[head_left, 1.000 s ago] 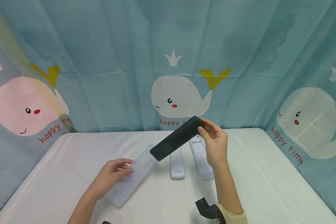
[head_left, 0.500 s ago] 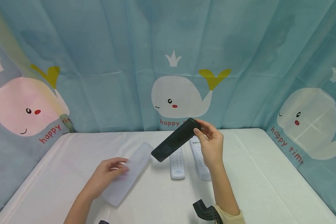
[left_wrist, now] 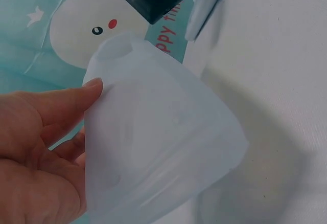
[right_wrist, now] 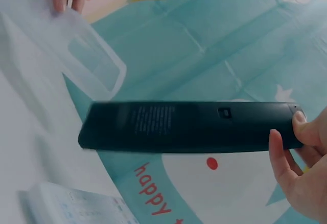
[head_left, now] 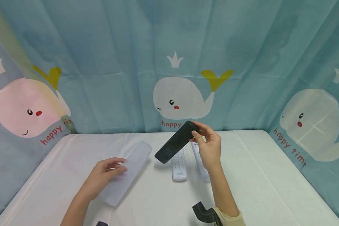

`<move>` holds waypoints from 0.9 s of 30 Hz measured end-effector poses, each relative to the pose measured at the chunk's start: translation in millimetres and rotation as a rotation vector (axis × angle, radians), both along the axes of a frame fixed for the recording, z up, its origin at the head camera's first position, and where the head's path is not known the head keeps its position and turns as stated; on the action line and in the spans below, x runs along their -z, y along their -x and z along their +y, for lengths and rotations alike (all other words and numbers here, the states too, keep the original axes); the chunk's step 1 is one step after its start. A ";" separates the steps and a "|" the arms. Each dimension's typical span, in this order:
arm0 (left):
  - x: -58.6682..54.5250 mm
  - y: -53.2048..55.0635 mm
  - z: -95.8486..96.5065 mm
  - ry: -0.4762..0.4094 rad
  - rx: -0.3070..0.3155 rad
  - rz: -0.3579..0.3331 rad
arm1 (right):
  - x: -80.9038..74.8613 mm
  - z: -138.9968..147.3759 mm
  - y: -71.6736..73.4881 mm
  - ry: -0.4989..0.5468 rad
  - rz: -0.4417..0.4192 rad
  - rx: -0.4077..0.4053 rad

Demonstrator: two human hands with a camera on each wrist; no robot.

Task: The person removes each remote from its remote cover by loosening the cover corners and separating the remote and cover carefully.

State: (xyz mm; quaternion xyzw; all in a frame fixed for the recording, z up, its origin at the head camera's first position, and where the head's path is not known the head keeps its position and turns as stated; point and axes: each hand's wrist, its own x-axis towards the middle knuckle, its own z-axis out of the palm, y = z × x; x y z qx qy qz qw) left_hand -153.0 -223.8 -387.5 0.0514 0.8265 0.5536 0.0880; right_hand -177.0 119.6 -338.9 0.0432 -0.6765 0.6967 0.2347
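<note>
My left hand [head_left: 104, 175] pinches a translucent, frosted remote-control sleeve [head_left: 127, 174] by its left side and holds it tilted over the table. In the left wrist view the thumb lies along the edge of the sleeve [left_wrist: 153, 127]. With thumb and fingers, my right hand [head_left: 209, 146] grips the upper end of a black remote control [head_left: 176, 142]. Its back, with small printed text, shows in the right wrist view on the remote [right_wrist: 189, 127]. The remote's lower end is apart from the sleeve's upper end, just to its right.
Two pale remote controls lie on the white table [head_left: 257, 182]: a smaller one [head_left: 179, 166] and a longer one [head_left: 201, 164], partly hidden by my right hand. Behind the table hangs a blue curtain [head_left: 115, 94] with whale prints.
The sleeve has shifted left and a little upward with my left hand. My right hand has brought the black remote slightly left and down, at a steeper tilt.
</note>
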 end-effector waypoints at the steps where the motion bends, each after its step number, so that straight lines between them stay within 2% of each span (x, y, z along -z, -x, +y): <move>1: 0.1 0.1 -0.2 0.000 0.000 0.000 | 0.6 -0.7 0.3 0.003 0.000 -0.009; 8: 0.7 0.7 -1.4 0.005 0.000 0.001 | 5.2 -6.5 2.8 0.028 0.014 -0.071; 16: -0.2 1.5 -4.0 0.001 0.003 -0.001 | 16.2 -17.4 7.5 -0.011 0.016 -0.137; 27: -2.9 0.9 -6.5 0.004 -0.014 0.007 | 25.5 -25.8 7.6 -0.171 -0.012 -0.120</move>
